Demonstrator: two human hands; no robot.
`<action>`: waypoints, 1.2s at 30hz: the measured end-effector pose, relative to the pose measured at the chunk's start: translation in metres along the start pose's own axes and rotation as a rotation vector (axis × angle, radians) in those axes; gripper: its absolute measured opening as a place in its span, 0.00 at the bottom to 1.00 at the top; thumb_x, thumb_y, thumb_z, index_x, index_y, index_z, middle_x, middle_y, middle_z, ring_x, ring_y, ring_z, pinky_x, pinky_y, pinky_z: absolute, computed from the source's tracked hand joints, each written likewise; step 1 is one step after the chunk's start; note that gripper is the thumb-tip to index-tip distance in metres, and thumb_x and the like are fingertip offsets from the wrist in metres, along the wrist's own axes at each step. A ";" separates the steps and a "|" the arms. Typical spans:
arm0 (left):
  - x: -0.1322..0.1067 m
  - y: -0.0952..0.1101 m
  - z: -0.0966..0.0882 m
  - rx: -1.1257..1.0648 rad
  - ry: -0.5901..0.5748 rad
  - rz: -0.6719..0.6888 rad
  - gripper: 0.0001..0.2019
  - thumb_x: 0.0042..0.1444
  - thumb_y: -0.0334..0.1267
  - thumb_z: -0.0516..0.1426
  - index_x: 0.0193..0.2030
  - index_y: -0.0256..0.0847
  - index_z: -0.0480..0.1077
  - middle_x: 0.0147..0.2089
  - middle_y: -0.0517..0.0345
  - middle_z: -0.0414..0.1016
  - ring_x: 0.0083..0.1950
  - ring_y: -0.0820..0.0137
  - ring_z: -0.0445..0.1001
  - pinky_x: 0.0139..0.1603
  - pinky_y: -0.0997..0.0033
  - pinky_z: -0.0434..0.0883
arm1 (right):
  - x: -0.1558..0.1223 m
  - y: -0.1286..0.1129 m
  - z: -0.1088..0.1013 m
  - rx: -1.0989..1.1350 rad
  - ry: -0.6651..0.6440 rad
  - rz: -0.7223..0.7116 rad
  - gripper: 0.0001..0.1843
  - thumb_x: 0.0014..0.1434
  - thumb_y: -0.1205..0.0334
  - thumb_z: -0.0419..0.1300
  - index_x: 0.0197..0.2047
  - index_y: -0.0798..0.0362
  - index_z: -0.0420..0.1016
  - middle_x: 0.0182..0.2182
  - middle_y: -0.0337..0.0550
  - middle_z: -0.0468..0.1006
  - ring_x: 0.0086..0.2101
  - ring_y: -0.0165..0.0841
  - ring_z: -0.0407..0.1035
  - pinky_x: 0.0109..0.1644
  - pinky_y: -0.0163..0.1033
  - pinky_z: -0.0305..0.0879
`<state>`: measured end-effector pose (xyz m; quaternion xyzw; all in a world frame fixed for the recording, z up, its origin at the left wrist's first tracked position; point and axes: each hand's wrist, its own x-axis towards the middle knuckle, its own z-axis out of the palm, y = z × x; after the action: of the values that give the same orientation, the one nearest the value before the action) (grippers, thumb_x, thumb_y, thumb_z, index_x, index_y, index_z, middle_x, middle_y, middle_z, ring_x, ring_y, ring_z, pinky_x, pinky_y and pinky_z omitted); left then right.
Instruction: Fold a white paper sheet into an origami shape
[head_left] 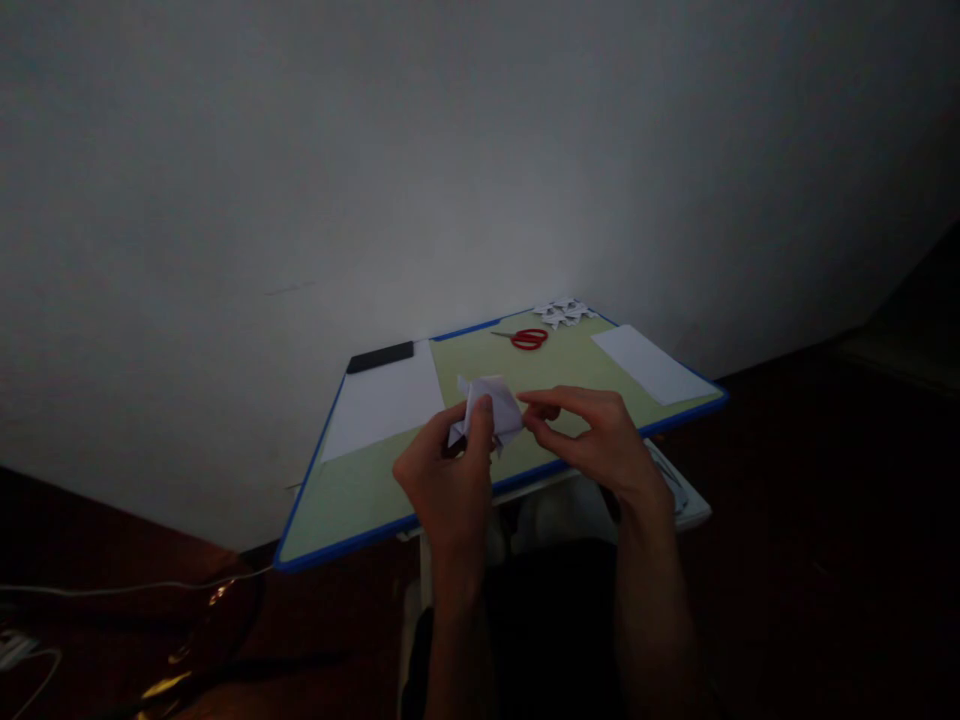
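Observation:
My left hand (454, 475) is closed on a piece of folded white paper (491, 405), with the thumb pressed flat on its near face. Several creased layers and small pointed flaps stick out around the paper's edges. My right hand (592, 430) is just to the right of the paper, its fingertips close to the paper's right edge. The right index finger is stretched out and the thumb lies below it, with a gap between their tips. Whether those fingertips touch the paper I cannot tell. Both hands are above the near part of a pale green table (360, 510) with a blue rim.
Red-handled scissors (529, 339) lie toward the back of the table. Behind them is a cluster of folded paper pieces (564, 313). White sheets lie at the left (382, 400) and right (652, 365). A dark flat object (381, 357) rests at the back left, by the wall (375, 180).

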<state>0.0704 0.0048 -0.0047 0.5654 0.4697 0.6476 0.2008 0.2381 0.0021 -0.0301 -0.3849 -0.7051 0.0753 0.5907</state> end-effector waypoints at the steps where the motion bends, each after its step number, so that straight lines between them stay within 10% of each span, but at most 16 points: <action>1: 0.000 -0.002 0.000 0.011 -0.012 0.024 0.10 0.60 0.45 0.69 0.37 0.40 0.86 0.27 0.59 0.83 0.23 0.71 0.77 0.23 0.75 0.70 | 0.000 0.001 0.000 0.002 -0.009 0.011 0.13 0.64 0.71 0.66 0.48 0.47 0.86 0.36 0.40 0.88 0.35 0.34 0.80 0.45 0.41 0.76; 11: -0.004 -0.007 0.002 0.150 -0.077 0.280 0.08 0.63 0.42 0.68 0.38 0.41 0.86 0.31 0.57 0.86 0.28 0.69 0.79 0.33 0.71 0.73 | 0.002 0.002 0.005 -0.080 -0.046 0.108 0.12 0.54 0.77 0.64 0.37 0.50 0.78 0.31 0.36 0.80 0.32 0.32 0.74 0.40 0.39 0.69; 20: 0.003 -0.008 0.001 -0.252 -0.040 -0.113 0.10 0.58 0.44 0.71 0.34 0.39 0.84 0.20 0.63 0.76 0.21 0.75 0.73 0.23 0.77 0.69 | 0.000 0.008 0.000 0.170 0.039 -0.001 0.12 0.68 0.64 0.68 0.53 0.46 0.85 0.45 0.45 0.83 0.41 0.35 0.77 0.48 0.43 0.76; 36: 0.002 -0.012 0.004 -0.250 -0.127 -0.166 0.27 0.65 0.62 0.62 0.28 0.38 0.77 0.19 0.61 0.72 0.20 0.74 0.70 0.20 0.77 0.66 | -0.003 0.010 0.004 0.164 0.016 -0.084 0.20 0.68 0.66 0.69 0.60 0.39 0.85 0.38 0.39 0.84 0.36 0.31 0.78 0.41 0.37 0.75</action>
<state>0.0706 0.0137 -0.0139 0.5348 0.4170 0.6452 0.3519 0.2393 0.0085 -0.0393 -0.3059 -0.7074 0.1049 0.6285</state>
